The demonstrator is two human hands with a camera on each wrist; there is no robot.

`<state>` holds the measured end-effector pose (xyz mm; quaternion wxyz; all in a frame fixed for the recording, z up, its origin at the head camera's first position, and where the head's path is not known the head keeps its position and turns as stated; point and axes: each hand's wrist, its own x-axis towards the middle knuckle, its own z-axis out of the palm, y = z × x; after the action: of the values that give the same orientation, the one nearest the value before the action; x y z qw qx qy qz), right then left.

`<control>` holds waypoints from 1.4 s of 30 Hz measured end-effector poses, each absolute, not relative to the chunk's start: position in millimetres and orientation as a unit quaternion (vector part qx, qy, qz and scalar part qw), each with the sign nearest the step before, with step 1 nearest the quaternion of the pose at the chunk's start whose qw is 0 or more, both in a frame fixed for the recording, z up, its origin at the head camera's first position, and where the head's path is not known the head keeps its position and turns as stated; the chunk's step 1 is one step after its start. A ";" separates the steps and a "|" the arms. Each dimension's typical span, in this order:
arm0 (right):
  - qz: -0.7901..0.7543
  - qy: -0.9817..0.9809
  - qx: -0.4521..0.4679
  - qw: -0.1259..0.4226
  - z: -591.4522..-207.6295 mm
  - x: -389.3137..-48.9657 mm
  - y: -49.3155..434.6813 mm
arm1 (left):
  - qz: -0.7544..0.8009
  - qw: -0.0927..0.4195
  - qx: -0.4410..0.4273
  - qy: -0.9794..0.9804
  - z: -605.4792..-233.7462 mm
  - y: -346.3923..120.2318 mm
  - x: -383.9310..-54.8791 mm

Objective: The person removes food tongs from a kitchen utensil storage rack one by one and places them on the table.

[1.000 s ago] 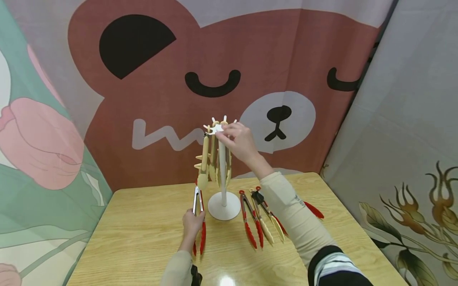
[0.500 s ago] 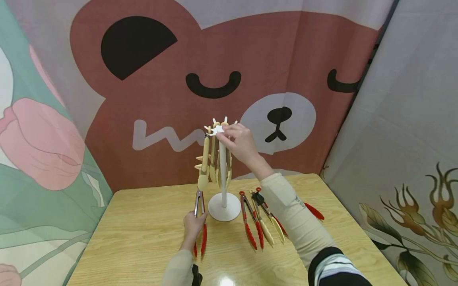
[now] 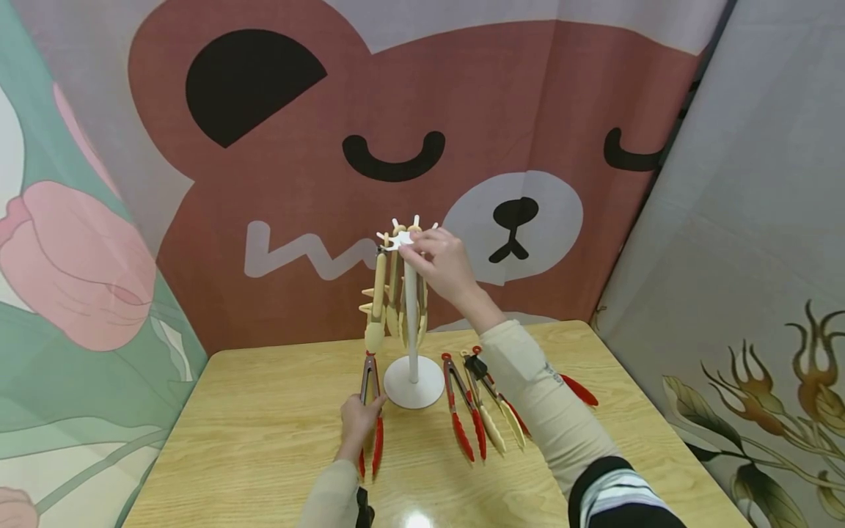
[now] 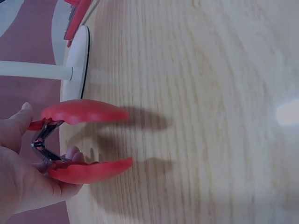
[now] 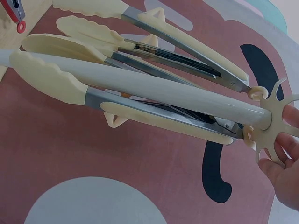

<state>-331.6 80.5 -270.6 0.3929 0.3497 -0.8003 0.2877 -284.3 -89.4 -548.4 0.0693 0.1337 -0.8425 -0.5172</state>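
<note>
My left hand [image 3: 357, 422] grips a pair of metal tongs with red tips [image 3: 378, 447] by the arms, just left of the stand's base. The left wrist view shows the two red heads [image 4: 88, 172] spread apart above the tabletop. My right hand [image 3: 444, 265] pinches the white hook top [image 3: 400, 240] of the upright stand [image 3: 412, 323]. Several cream-tipped tongs [image 3: 375, 304] hang by their rings from its hooks. In the right wrist view, fingers and thumb grasp prongs of the hook top [image 5: 267, 137], beside the hanging cream tongs [image 5: 168, 123].
Right of the round white base [image 3: 414, 392], red tongs [image 3: 465, 411] and cream tongs [image 3: 495, 422] lie on the wooden table [image 3: 251, 425]. Another red tong head [image 3: 579, 389] shows beyond my right sleeve. A bear-print curtain [image 3: 297, 183] hangs behind.
My left hand has shifted slightly right and nearer with the red tongs; their upper end now shows below the hanging cream tongs. My right hand stays on the stand's top.
</note>
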 end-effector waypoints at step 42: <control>0.287 -0.792 0.355 0.406 -272.5 -332.8 80.0 | -0.420 0.082 0.169 -0.888 -566.0 -88.6 -292.2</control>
<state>-332.8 80.0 -272.5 0.4061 0.3545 -0.7917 0.2875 -292.2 -88.6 -566.0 0.0824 0.1687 -0.8879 -0.4199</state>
